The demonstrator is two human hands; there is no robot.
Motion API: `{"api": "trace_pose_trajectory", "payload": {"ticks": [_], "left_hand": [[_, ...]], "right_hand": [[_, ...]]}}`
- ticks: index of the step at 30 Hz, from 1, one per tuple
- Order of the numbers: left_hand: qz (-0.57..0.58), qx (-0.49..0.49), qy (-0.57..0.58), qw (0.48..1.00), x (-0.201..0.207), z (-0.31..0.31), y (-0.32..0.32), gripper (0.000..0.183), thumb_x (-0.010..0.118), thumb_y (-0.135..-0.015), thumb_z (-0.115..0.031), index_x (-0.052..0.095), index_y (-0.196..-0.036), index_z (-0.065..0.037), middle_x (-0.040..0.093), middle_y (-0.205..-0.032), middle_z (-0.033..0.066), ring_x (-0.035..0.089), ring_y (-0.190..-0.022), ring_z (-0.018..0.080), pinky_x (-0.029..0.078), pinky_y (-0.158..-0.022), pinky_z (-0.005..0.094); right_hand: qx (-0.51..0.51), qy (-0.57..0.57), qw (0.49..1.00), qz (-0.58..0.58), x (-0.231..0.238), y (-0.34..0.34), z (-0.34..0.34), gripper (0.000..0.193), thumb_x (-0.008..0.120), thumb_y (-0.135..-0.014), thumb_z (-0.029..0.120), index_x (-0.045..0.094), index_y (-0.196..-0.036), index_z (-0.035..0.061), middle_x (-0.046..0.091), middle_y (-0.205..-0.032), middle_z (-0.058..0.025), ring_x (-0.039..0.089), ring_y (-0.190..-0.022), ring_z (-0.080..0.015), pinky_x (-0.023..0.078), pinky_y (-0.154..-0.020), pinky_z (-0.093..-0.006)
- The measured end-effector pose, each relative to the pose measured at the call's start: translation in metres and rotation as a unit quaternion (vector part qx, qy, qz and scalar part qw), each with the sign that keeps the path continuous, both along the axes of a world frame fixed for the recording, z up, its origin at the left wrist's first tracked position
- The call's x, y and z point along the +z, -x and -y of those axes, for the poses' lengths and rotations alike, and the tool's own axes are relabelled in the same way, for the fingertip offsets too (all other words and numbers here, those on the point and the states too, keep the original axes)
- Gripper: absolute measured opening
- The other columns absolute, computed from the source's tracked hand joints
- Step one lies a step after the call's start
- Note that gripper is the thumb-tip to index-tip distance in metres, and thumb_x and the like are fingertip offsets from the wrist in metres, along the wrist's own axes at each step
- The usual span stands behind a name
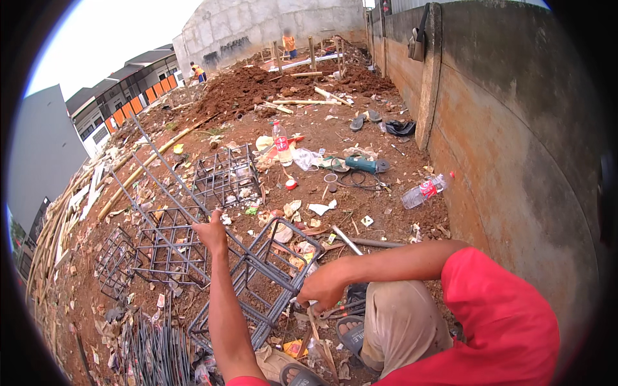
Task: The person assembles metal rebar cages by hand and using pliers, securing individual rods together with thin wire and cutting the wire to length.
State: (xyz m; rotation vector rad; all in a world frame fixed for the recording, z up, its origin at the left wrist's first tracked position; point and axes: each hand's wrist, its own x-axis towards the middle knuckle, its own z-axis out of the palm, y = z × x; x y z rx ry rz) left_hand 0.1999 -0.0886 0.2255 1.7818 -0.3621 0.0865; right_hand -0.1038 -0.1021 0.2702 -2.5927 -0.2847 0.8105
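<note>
A cage of dark steel bars and square stirrups (262,273) lies at a slant in front of my knees. My left hand (212,233) is closed around one of its long reinforcing bars (172,172), which runs up to the far left. At the near right corner of the cage is my right hand (324,285), back upward, fingers curled down beside the stirrup. What those fingers hold, if anything, is hidden. Just past my left hand stand more square bar cages (170,248), one of them (225,175) farther off.
Cut rods (151,354) lie bundled at the near left, bamboo poles (61,212) beyond. An angle grinder (367,165), an upright bottle (282,145) and a tipped bottle (425,190) are on the littered soil. A concrete wall (508,122) lines the right. Two people work far off.
</note>
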Motion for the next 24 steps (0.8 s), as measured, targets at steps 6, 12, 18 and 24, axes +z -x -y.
{"api": "trace_pose_trajectory", "payload": {"ticks": [6,12,18,24], "left_hand": [[0.005,0.003,-0.004,1.000,-0.001,0.004,-0.002,0.085,0.075,-0.077,-0.034,0.038,-0.128,0.022,0.055,-0.122,0.0408,0.057,-0.113,0.0482,0.040,-0.104,0.0437],[0.003,0.004,-0.006,1.000,-0.002,0.004,-0.005,0.088,0.075,-0.076,-0.035,0.036,-0.132,0.021,0.053,-0.126,0.0415,0.055,-0.118,0.0484,0.038,-0.107,0.0441],[-0.001,0.005,-0.016,1.000,-0.002,0.002,-0.007,0.093,0.075,-0.076,-0.037,0.033,-0.137,0.020,0.050,-0.133,0.0403,0.052,-0.123,0.0482,0.036,-0.109,0.0436],[-0.001,0.001,-0.004,1.000,0.002,0.002,0.005,0.091,0.075,-0.076,-0.037,0.035,-0.135,0.020,0.052,-0.130,0.0387,0.054,-0.120,0.0465,0.038,-0.107,0.0435]], "right_hand": [[-0.033,-0.009,0.999,0.017,-0.004,0.001,0.002,0.032,0.071,-0.086,0.030,0.070,-0.105,0.0039,0.071,-0.098,-0.0194,0.067,-0.096,-0.0375,0.052,-0.082,-0.0474],[-0.038,-0.009,0.999,0.014,-0.002,0.001,0.000,0.033,0.072,-0.086,0.030,0.070,-0.105,0.0034,0.071,-0.099,-0.0194,0.067,-0.097,-0.0372,0.052,-0.083,-0.0472],[-0.035,-0.012,0.999,0.020,-0.005,0.000,0.001,0.035,0.071,-0.085,0.029,0.070,-0.107,0.0022,0.070,-0.101,-0.0202,0.066,-0.099,-0.0377,0.051,-0.084,-0.0476],[0.002,-0.008,1.000,0.025,-0.012,-0.001,0.007,0.040,0.065,-0.092,0.030,0.063,-0.119,0.0003,0.068,-0.100,-0.0240,0.065,-0.098,-0.0419,0.050,-0.085,-0.0501]]}}
